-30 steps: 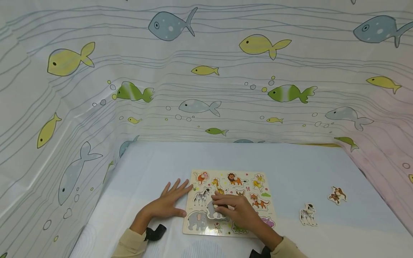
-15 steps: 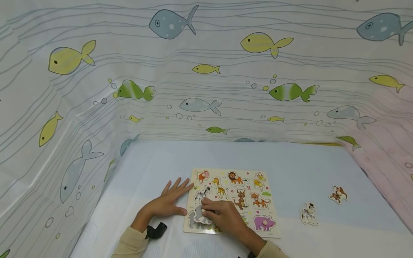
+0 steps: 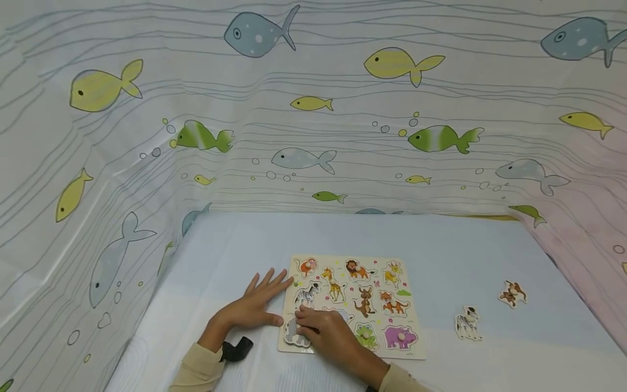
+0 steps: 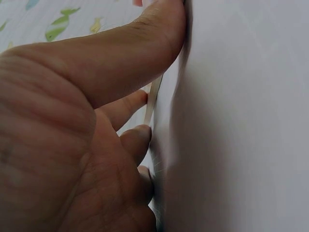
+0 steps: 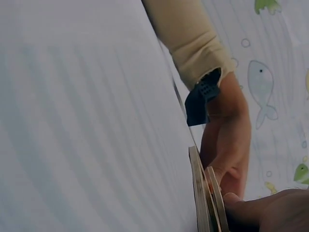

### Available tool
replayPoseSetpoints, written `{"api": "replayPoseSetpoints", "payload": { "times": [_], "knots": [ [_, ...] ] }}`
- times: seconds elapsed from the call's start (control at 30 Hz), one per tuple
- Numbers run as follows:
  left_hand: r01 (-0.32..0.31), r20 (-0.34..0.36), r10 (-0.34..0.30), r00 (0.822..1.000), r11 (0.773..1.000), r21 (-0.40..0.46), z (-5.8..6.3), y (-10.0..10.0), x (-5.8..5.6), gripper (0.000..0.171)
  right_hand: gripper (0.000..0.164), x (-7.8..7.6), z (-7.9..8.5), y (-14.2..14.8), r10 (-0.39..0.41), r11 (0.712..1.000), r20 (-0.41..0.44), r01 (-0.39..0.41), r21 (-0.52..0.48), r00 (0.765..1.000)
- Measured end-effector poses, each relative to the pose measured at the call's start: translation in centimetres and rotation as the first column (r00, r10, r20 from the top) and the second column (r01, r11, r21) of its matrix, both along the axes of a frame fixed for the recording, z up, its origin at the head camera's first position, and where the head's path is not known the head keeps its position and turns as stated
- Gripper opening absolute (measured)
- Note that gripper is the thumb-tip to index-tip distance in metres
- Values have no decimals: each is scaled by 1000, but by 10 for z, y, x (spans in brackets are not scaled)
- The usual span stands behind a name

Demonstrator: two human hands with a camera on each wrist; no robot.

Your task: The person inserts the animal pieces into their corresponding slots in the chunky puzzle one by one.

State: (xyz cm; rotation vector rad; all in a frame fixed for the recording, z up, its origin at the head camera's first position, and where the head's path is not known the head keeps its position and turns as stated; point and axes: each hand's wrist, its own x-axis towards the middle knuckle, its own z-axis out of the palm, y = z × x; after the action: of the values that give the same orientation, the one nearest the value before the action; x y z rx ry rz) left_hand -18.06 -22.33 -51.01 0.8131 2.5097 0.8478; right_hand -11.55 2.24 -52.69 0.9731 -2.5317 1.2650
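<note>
- Head view: left hand (image 3: 252, 307) flat on the bench (image 3: 441, 256), fingers straight and spread, touching the puzzle board's (image 3: 413, 348) left edge. Right hand (image 3: 325, 332) over the board's lower-left corner, fingers clamped on the elephant piece (image 3: 293, 333). Zebra piece (image 3: 467, 323) and monkey piece (image 3: 512, 294) loose on the bench, well right.
- Left wrist view: straight fingers (image 4: 130, 104) against the board's edge (image 4: 153, 99).
- Right wrist view: piece (image 5: 216, 200) tilted against the board (image 5: 199, 193), fingertip (image 5: 241, 205) on it.

the head view is lit evenly and softly from above, with only faint shadows cast under the hands. no glare is seen. the curtain lines are bent outward at the edges by the wide lens. both wrist views are dimmer, and the close skin and tabletop (image 5: 87, 121) are rendered blurred.
</note>
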Motion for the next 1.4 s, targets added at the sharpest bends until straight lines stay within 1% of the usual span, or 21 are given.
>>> {"api": "replayPoseSetpoints", "payload": {
  "times": [0.07, 0.3, 0.6, 0.87, 1.03, 1.2, 1.4],
  "knots": [
    [-2, 2, 2, 1000, 1000, -12, 1, 0, -1, 96, 22, 0, 0, -1, 0, 1000, -25, 1, 17, 1000],
    [1, 6, -1, 1000, 1000, -3, -1, 0, -2, 96, 20, 2, -1, -1, -3, 995, -108, 14, 95, 994],
    [-7, 14, 7, 1000, 1000, 2, -4, -1, 0, 96, 21, 3, -2, -2, -3, 990, -132, 21, 136, 991],
    [-11, 12, 11, 1000, 1000, -10, -6, -2, 1, 96, 20, 3, -5, -2, 13, 991, -146, 7, 132, 989],
    [1, 10, -1, 1000, 1000, -10, -4, -1, 0, 96, 21, 3, -3, -2, 11, 992, -153, 9, 128, 988],
    [3, -3, -3, 1000, 1000, -19, 0, 1, -3, 95, 22, 1, 2, -1, 2, 993, -138, 14, 113, 990],
    [-1, 6, 1, 1000, 1000, -24, 1, 2, -1, 95, 23, 1, 2, -1, 16, 989, -159, 8, 149, 987]
  ]
}}
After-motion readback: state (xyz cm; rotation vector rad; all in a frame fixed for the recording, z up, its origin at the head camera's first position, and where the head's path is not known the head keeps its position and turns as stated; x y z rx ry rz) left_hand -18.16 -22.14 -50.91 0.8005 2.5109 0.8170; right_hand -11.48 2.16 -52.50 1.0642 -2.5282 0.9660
